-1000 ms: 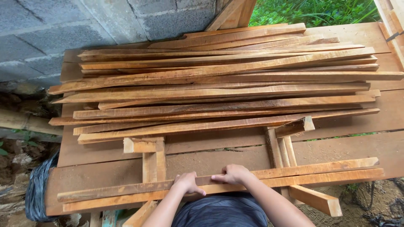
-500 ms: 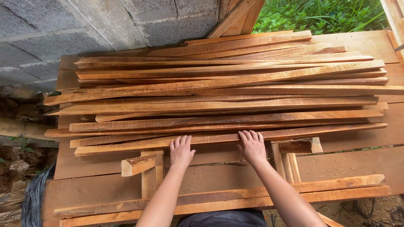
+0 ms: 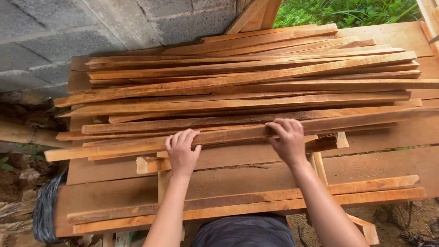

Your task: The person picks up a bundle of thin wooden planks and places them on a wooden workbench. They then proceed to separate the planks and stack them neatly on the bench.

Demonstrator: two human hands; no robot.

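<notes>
The left hand (image 3: 182, 151) and the right hand (image 3: 287, 139) both lie on one long wooden strip (image 3: 228, 135) — the nearest strip of the pile (image 3: 247, 77) on the plank table (image 3: 379, 162). Fingers curl over its far edge, gripping it. Two more strips (image 3: 247, 203) lie near the person — well apart from the pile.

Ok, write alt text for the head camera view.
Both hands, left hand and right hand, grip one long wooden strip at the near edge of a pile of strips on a plank table. A block wall stands behind.
</notes>
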